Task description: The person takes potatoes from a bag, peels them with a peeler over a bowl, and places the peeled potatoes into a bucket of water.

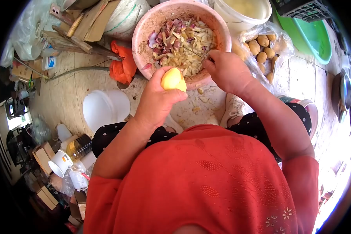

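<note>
A peeled yellow potato point(173, 80) is gripped in my left hand point(156, 99), at the near edge of the pink basin point(141, 23). Over the basin's right side, the fingers of my right hand point(230, 72) close round a thin knife point(192, 52), whose blade points left above the scraps. Knife and potato are apart. Pale peelings point(197, 37) and reddish-purple skins point(154, 40) fill the basin. To its right, unpeeled potatoes point(254, 47) lie in a clear plastic bag point(286, 45).
A white bucket point(247, 21) stands behind the bag, with a green tub point(319, 43) further right. An orange-red bag point(121, 64) lies left of the basin, and a white container point(101, 111) sits nearer me. Scraps point(199, 107) lie between my shoes.
</note>
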Demonstrator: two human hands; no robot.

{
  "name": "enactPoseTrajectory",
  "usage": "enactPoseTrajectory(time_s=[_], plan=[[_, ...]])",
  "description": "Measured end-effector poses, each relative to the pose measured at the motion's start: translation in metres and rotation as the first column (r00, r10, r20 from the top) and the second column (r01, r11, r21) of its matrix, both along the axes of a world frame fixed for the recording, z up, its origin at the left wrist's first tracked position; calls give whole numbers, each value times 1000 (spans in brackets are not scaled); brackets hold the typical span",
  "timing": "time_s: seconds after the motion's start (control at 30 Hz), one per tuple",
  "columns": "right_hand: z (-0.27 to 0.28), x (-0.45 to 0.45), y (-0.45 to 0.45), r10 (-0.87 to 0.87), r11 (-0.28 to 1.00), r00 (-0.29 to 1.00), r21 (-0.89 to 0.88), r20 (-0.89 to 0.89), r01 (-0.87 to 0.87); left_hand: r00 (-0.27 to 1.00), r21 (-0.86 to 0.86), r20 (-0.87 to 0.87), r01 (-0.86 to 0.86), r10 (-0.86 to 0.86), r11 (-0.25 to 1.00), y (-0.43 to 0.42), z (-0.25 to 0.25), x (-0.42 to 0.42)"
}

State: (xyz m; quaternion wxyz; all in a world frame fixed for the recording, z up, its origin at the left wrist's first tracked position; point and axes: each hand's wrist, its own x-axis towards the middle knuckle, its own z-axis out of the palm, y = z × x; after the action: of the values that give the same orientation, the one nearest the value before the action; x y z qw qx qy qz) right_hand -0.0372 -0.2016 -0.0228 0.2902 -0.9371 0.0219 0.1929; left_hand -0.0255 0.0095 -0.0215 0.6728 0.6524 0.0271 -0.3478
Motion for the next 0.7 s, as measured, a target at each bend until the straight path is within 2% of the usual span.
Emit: enactPoseTrajectory(time_s=[0.07, 0.1, 0.13, 0.3, 0.37, 0.43, 0.47, 0.53, 0.63, 0.7], plan=[[7, 0, 4, -77, 993, 996, 93, 51, 72, 1000, 18, -10, -15, 15, 1000, 1, 2, 0], [11, -4, 8, -78, 993, 996, 97, 51, 73, 992, -63, -83, -97, 91, 993, -1, 4, 1], [14, -9, 13, -50, 991, 994, 130, 98, 38, 974, -137, -160, -181, 158, 974, -3, 5, 2], [0, -29, 27, 64, 975, 937, 180, 343, -132, 961, -213, -233, -199, 148, 957, -1, 6, 8], [-1, -27, 26, 48, 975, 947, 192, 317, -114, 961, -219, -249, -177, 120, 960, -1, 9, 7], [-5, -14, 21, -39, 998, 996, 59, 83, 34, 961, -207, -269, -130, 71, 970, -1, 14, 5], [-14, -8, 14, -95, 993, 994, 81, 50, 91, 961, -209, -268, -124, 65, 970, -2, 14, 4], [-14, -8, 7, -105, 989, 992, 111, 73, 96, 971, -315, -223, -154, 85, 936, -1, 15, 4], [-3, -7, 11, -98, 983, 990, 164, 101, 81, 965, -298, -237, -181, 112, 937, 7, 6, 8], [4, -12, 17, -80, 970, 977, 241, 197, 31, 958, -310, -267, -189, 106, 932, 7, 5, 11]])
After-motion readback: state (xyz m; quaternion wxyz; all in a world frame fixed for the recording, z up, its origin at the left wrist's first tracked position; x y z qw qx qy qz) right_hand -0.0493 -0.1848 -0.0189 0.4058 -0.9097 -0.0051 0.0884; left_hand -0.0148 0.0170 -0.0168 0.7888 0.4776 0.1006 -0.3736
